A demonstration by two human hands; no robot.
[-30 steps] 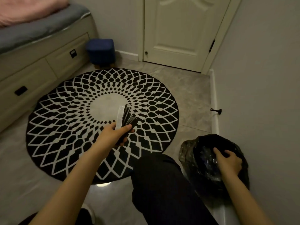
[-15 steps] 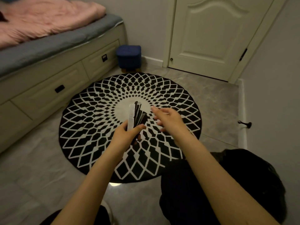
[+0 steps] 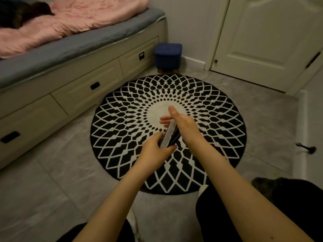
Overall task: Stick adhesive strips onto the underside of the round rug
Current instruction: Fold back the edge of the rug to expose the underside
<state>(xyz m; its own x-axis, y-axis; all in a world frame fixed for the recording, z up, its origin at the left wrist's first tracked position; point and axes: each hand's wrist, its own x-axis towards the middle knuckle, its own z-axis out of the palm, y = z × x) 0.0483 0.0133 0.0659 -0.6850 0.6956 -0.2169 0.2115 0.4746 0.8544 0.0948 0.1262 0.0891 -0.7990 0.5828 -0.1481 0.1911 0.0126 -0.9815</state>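
Black-and-white strips [image 3: 170, 135] sit in the left hand [image 3: 155, 151] grip above the rug [image 3: 122, 137]; right hand [image 3: 181, 121] reaches them, fingers straight.

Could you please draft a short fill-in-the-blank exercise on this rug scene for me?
1. The round rug lies with its patterned side facing ____.
2. The bundle of adhesive strips is gripped at its lower end by the ____ hand.
3. The blue stool stands between the bed and the ____.
4. The rug's centre patch is ____ in colour.

Missing words: up; left; door; white
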